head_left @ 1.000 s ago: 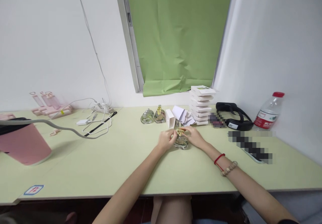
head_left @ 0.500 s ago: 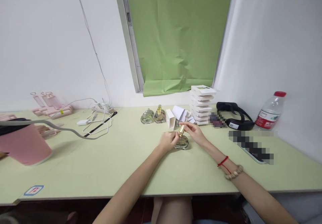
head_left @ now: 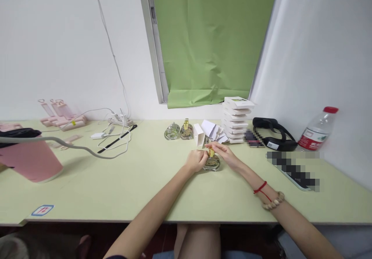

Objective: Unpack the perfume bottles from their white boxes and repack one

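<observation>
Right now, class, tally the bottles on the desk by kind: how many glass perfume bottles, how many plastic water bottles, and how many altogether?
Glass perfume bottles: 3
Plastic water bottle: 1
Total: 4

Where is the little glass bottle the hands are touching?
In the head view, the glass bottle sits on the table between the left hand and right hand, just in front of the white box.
</observation>
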A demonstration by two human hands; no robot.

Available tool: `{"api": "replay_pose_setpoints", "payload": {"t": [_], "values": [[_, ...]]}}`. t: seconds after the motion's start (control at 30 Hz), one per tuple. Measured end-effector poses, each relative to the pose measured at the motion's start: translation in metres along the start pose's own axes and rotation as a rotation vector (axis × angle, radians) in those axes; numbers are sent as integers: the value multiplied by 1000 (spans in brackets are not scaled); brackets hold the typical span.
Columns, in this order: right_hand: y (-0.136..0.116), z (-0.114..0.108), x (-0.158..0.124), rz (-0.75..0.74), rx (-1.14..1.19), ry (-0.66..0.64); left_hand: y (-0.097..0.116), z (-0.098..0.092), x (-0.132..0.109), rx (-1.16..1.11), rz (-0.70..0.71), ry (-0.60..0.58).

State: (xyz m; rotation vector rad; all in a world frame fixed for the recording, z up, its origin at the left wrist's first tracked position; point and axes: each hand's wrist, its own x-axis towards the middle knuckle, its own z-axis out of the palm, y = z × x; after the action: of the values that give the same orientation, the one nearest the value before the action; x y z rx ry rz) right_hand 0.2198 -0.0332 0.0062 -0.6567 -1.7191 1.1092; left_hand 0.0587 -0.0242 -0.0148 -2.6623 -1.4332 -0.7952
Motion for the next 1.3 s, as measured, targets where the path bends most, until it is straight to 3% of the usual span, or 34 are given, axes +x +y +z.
{"api": "replay_pose_setpoints", "payload": {"t": [0.23,0.57,1.3], "values": [[10,0,-1,219,267,-61,0,0,1,40,-37,-28],[14,0,3,131,151,-63,4,-4,0,36,-44,-39],[3,0,0,213,136,-89,1,-1,0,8,-39,-44]]}}
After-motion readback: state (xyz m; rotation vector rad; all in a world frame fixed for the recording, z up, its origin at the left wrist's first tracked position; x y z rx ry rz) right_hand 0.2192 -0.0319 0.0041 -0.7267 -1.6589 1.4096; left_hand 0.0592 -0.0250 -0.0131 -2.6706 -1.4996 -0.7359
